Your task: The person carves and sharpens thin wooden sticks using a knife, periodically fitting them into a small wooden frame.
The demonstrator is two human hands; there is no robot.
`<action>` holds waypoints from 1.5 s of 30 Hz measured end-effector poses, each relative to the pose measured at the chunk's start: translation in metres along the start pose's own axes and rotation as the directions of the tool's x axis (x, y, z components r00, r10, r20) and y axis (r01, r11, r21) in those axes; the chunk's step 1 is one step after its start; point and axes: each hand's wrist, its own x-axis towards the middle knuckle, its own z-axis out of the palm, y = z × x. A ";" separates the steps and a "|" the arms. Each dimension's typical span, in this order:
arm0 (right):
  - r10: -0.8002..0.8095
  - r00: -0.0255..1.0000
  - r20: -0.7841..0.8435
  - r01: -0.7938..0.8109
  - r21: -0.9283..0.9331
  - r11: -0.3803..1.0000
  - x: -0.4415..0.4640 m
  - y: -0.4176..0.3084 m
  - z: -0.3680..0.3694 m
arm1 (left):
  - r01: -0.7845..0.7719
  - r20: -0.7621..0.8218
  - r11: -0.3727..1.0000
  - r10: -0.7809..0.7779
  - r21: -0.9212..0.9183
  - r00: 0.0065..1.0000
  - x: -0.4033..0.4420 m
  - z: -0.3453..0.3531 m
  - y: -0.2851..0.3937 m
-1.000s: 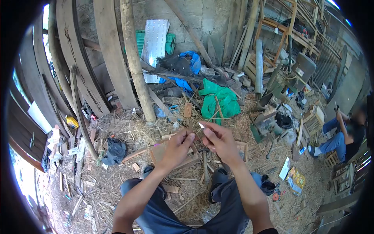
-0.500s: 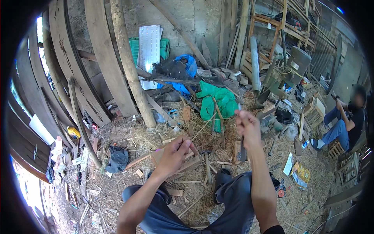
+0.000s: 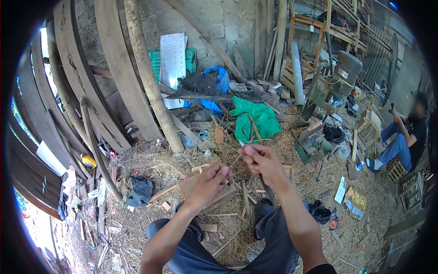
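My left hand (image 3: 211,183) is closed, thumb against the fingers, above a wooden block (image 3: 223,194) on the ground. Whatever it pinches is too small to name; a thin straw-like strip shows between the two hands. Just to the right, my right hand (image 3: 264,165) is closed round a slim, knife-like tool. Its pale tip (image 3: 242,143) pokes out above the fingers, and a dark flat part shows below the hand. The hands are close together but apart, in front of my knees. Behind them lies a green plastic sheet (image 3: 258,119).
A person (image 3: 408,134) sits on a small crate at the right. A machine with a motor (image 3: 349,68) stands at the back right. Long boards (image 3: 121,68) and a pole (image 3: 148,73) lean at the left. Wood scraps, straw and a black bag (image 3: 140,191) litter the ground.
My right hand has moved left and slightly down with the tool, closer to my left hand. The left hand has shifted slightly right. The view has turned a little.
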 end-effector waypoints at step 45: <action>-0.036 0.993 0.115 0.047 -0.100 0.994 -0.004 0.012 0.023 | -0.188 -0.196 0.808 0.349 0.558 0.916 -0.002 0.001 0.000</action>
